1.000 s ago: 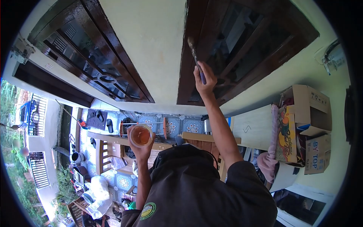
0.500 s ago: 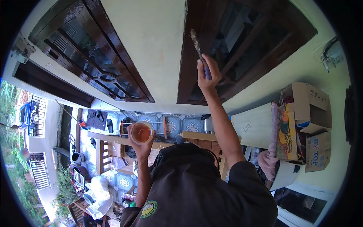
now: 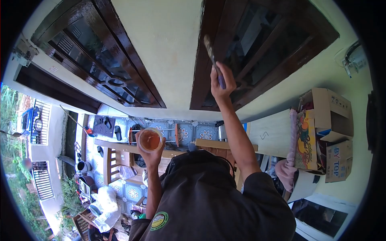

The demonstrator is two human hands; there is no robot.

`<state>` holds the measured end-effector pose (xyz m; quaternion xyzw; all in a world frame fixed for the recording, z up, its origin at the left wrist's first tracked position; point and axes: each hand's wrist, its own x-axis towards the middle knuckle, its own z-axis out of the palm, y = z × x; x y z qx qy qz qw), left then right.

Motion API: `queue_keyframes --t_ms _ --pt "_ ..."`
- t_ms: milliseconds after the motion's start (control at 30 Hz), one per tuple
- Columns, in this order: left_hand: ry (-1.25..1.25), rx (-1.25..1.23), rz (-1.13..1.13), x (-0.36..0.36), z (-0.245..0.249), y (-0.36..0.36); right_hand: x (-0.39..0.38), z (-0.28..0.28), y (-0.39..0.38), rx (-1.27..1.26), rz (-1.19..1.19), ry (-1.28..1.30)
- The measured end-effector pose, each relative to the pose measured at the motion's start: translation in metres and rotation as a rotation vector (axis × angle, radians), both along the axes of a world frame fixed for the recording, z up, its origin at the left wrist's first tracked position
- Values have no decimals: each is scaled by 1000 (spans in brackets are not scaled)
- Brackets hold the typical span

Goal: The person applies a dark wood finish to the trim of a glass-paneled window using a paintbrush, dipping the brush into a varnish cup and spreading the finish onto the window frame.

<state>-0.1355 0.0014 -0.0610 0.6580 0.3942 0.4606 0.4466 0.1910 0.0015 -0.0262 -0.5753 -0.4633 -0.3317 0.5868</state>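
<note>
A paintbrush (image 3: 210,50) with a purple handle is gripped in my right hand (image 3: 223,82), its bristles up against the dark brown window frame (image 3: 205,76) near that frame's left edge. Lower down, my left hand (image 3: 151,157) holds a clear plastic cup (image 3: 150,140) of reddish-brown liquid, fingers wrapped round its side. Glass panes (image 3: 249,38) sit within the brown frame to the right of the brush. Across a strip of pale wall (image 3: 165,52) stands a second glossy brown window (image 3: 104,60).
Wooden furniture (image 3: 110,166) stands below the cup on blue patterned tiles (image 3: 132,193). Cardboard boxes (image 3: 337,116) are stacked at the right beside a pale board (image 3: 269,134). Sandals (image 3: 118,132) lie on the floor at left, near a potted plant (image 3: 71,197) and white plastic bags (image 3: 106,209).
The paintbrush in my right hand has shifted slightly down along the window frame. My left hand keeps the cup in nearly the same place.
</note>
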Motion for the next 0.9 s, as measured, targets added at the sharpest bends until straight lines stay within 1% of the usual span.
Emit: queue_keyframes --t_ms 33,67,233,300,333,367,400,433,500,567,633,667,733,767,833,900 --pt "7 4 -16 1 2 0 3 5 5 52 -19 -25" --pt "12 9 -32 2 3 0 8 2 9 24 18 21" --pt "-23 -24 -48 3 -1 3 1 -46 7 -51 32 63" --pt "-24 -28 -53 1 -1 3 -6 -71 -2 -235 47 184" --pt "-33 -25 -49 0 0 4 -10 -84 -8 -233 43 181" --pt "-43 -21 -44 0 0 6 -14 -96 -15 -256 44 256" --pt "-49 -14 -47 -1 1 8 -18 -94 -18 -279 46 330" --pt "-62 -32 -38 -3 1 9 -18 -90 -18 -274 47 324" --pt "-68 -58 -26 -6 0 8 -21 -80 -24 -101 -30 218" --pt "-51 -42 -38 -7 -4 11 -19 -49 -23 -74 -62 211" --pt "-20 -28 -58 -3 2 9 -14 -18 -20 7 -88 142" --pt "0 -10 -71 0 4 7 -11 -6 -17 7 -96 146" --pt "11 -9 -86 4 4 4 -4 9 -9 78 -124 39" --pt "19 -8 -93 6 5 3 -1 6 -6 79 -127 43" --pt "3 -43 -108 10 7 -3 4 -12 0 -11 -68 121" --pt "-19 -75 -122 11 7 -3 3 -35 3 -17 -84 105"
